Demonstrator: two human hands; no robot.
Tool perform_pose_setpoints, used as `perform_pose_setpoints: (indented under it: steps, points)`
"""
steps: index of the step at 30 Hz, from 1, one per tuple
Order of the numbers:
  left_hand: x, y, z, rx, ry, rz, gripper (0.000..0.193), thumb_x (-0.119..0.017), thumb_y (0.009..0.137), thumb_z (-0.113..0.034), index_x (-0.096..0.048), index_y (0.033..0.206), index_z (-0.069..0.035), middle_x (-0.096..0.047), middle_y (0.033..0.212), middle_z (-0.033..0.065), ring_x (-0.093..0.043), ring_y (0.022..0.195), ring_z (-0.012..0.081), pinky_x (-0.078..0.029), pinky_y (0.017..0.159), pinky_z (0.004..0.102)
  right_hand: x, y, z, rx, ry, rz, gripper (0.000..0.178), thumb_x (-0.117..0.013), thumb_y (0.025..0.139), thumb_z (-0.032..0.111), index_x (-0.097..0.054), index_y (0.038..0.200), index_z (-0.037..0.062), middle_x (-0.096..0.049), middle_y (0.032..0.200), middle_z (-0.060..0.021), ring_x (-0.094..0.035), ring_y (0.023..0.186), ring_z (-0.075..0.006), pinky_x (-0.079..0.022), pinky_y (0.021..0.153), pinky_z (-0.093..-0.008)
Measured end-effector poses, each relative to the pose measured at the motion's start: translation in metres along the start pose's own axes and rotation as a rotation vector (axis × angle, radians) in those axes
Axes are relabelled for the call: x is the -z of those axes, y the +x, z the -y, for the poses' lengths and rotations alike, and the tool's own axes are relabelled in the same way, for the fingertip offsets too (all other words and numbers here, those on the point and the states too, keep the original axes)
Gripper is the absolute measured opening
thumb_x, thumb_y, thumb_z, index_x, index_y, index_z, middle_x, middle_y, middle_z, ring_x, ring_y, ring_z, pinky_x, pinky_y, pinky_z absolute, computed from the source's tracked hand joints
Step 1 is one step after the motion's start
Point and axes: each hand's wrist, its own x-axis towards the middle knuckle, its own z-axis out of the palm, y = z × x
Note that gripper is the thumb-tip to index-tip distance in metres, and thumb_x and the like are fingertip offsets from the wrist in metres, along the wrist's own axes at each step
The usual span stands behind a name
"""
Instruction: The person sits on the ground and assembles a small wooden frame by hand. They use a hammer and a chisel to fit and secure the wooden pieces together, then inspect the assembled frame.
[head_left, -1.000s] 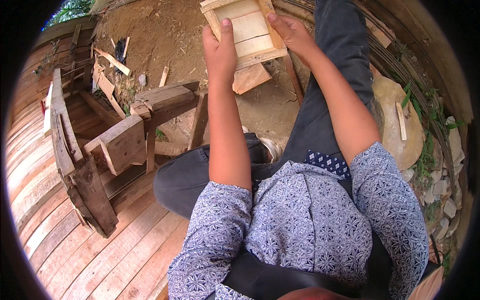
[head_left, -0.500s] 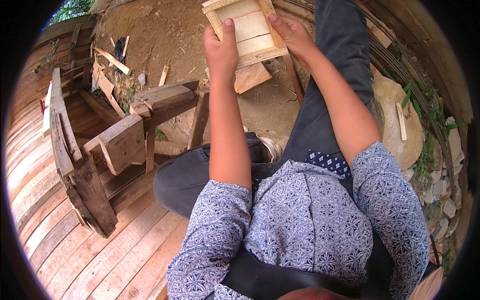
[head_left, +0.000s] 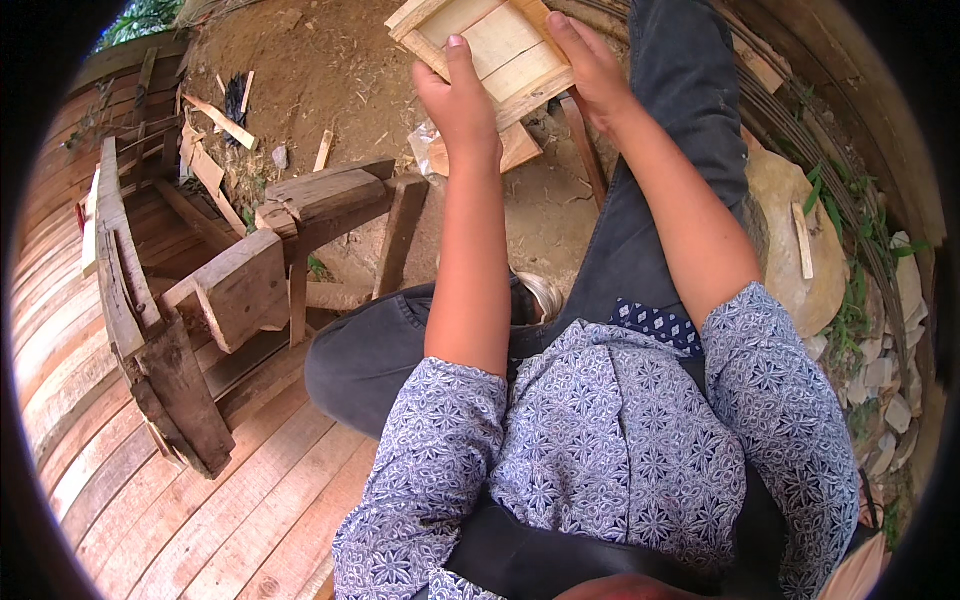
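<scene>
Both hands hold a shallow wooden box (head_left: pixel 497 45) with a raised rim and a slatted pale bottom, up at the top middle of the head view. My left hand (head_left: pixel 462 105) grips its near left side, thumb laid over the rim. On the right side my right hand (head_left: pixel 592 75) has its thumb along the rim; its other fingers are mostly hidden behind the box. The box is tilted, and its far edge runs out of view. Below it, partly covered by my left hand, lies a wooden block (head_left: pixel 520 148) with a scrap of clear plastic beside it.
At left stands a rough timber structure (head_left: pixel 245 285) over a plank floor (head_left: pixel 240 490). Wood offcuts (head_left: pixel 222 122) and a black plastic scrap lie on the dirt ground (head_left: pixel 310 70). Right of my leg are a large rock (head_left: pixel 795 260) with a wood sliver on it, and long rods.
The box has turned clockwise and shifted slightly up and left in my hands. My left hand has moved a little right, uncovering the clear plastic by the block.
</scene>
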Motion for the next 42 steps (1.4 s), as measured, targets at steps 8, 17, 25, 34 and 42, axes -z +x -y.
perform_pose_setpoints:
  steps: [8,17,25,34,42]
  points:
    - [-0.004,-0.003,-0.006,-0.057,-0.036,0.018,0.038,-0.055,0.101,-0.027,-0.048,0.124,0.002,-0.059,0.120,0.0148,-0.057,0.109,0.0203,-0.045,0.096,0.0358,0.003,0.001,-0.001,0.044,0.007,0.014,0.049,-0.055,0.102,0.042,-0.057,0.130,0.0020,-0.063,0.118,-0.0055,-0.060,0.108,-0.0108,-0.046,0.093,-0.0263]
    - [-0.004,-0.003,-0.003,-0.073,-0.060,0.031,0.039,-0.055,0.101,-0.025,-0.046,0.126,0.003,-0.058,0.121,0.0152,-0.056,0.110,0.0205,-0.045,0.097,0.0358,0.001,0.000,0.001,0.043,0.025,0.016,0.049,-0.054,0.102,0.042,-0.057,0.130,0.0019,-0.063,0.119,-0.0060,-0.059,0.109,-0.0114,-0.045,0.095,-0.0268]
    - [-0.006,-0.004,0.001,-0.091,-0.078,0.030,0.039,-0.055,0.101,-0.025,-0.046,0.126,0.003,-0.057,0.122,0.0153,-0.056,0.111,0.0207,-0.043,0.098,0.0362,0.002,0.001,0.002,0.054,0.027,0.012,0.051,-0.055,0.102,0.042,-0.056,0.133,0.0010,-0.062,0.123,-0.0065,-0.058,0.113,-0.0123,-0.044,0.098,-0.0271]
    - [-0.004,-0.003,0.002,-0.081,-0.078,0.042,0.040,-0.054,0.101,-0.026,-0.046,0.127,0.003,-0.057,0.124,0.0161,-0.056,0.112,0.0216,-0.043,0.099,0.0368,0.005,0.002,-0.002,0.073,-0.018,0.024,0.051,-0.054,0.102,0.043,-0.057,0.133,0.0012,-0.063,0.123,-0.0066,-0.058,0.112,-0.0122,-0.044,0.097,-0.0272]
    - [0.006,0.001,0.017,0.056,0.088,0.006,0.064,-0.065,0.094,-0.032,-0.038,0.140,0.004,-0.055,0.129,0.0198,-0.054,0.119,0.0289,-0.042,0.102,0.0414,0.015,0.009,-0.018,0.050,-0.179,-0.097,0.051,-0.056,0.101,0.045,-0.062,0.126,0.0010,-0.066,0.115,-0.0071,-0.061,0.105,-0.0118,-0.047,0.093,-0.0281]
